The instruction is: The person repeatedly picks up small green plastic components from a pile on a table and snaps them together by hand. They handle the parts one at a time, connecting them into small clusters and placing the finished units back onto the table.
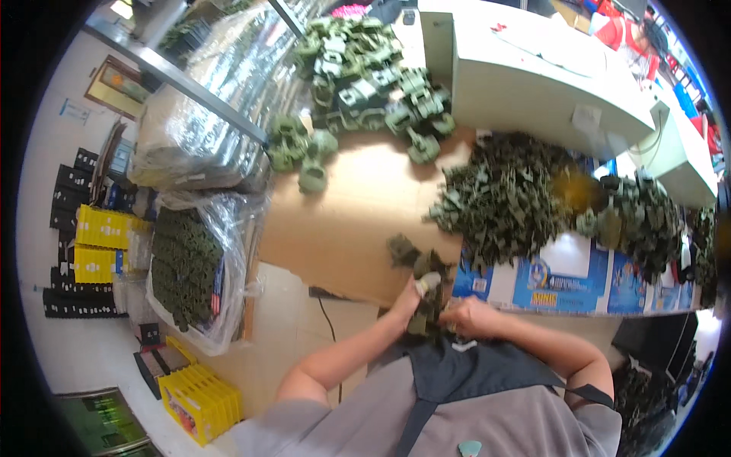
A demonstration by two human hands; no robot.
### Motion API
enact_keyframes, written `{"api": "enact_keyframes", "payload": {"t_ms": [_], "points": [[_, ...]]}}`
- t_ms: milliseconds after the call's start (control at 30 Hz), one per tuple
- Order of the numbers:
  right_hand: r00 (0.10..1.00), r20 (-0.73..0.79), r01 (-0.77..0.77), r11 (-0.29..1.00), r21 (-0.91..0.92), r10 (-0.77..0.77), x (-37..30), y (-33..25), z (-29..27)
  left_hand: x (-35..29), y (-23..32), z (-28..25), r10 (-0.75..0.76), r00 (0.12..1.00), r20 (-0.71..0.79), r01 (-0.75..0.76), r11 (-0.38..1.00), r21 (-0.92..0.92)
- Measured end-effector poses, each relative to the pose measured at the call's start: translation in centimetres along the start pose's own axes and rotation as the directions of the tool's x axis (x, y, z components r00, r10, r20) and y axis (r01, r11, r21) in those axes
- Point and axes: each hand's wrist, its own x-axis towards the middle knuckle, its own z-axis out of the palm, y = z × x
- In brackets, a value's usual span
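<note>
My left hand (411, 295) is closed around a dark olive-green piece (417, 324) close to my apron, at the near edge of the cardboard. A pale covering seems to sit on one of its fingertips. Beside it, my right hand (470, 317) is closed in a pinch at the same piece. What lies between its fingers is too small to make out. A further dark green part (402, 250) extends beyond my left hand over the cardboard sheet (354, 217). Whether it joins the held piece I cannot tell.
Lighter green moulded parts (365, 76) are heaped at the back. To the right lies a large pile of dark green pieces (510, 198) against a white machine housing (548, 84). A plastic-lined box (186, 266) and yellow crates (202, 400) stand at left. Other people are at the far right.
</note>
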Motion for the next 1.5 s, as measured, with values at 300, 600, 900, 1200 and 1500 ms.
{"api": "enact_keyframes", "payload": {"t_ms": [300, 600, 900, 1200, 1500], "points": [[0.998, 0.065, -0.044, 0.921, 0.388, 0.02, 5.0, -1.5, -3.5, -2.0, 1.8, -5.7, 0.139, 0.983, -0.124, -0.14, 0.99, 0.003], [0.877, -0.299, -0.445, 0.872, -0.206, 0.377, 9.3, 8.6, 6.0, -2.1, 7.9, -12.2, 0.365, 0.862, -0.351, -0.436, 0.888, -0.146], [0.808, -0.491, -0.104, 0.9, 0.423, 0.325, 4.5, -0.4, -2.2, 1.2, 4.5, -1.8, 0.612, 0.769, 0.183, -0.629, 0.676, 0.384], [0.705, -0.655, -0.154, 0.96, 0.235, 0.273, 0.4, -0.3, -1.9, 3.1, 2.9, 2.1, 0.676, 0.668, 0.313, -0.739, 0.552, 0.386], [0.77, -0.593, -0.161, 0.971, 0.176, 0.235, -0.9, -2.9, -2.8, 1.8, 2.8, 4.0, 0.604, 0.772, 0.198, -0.635, 0.743, 0.211]]}}
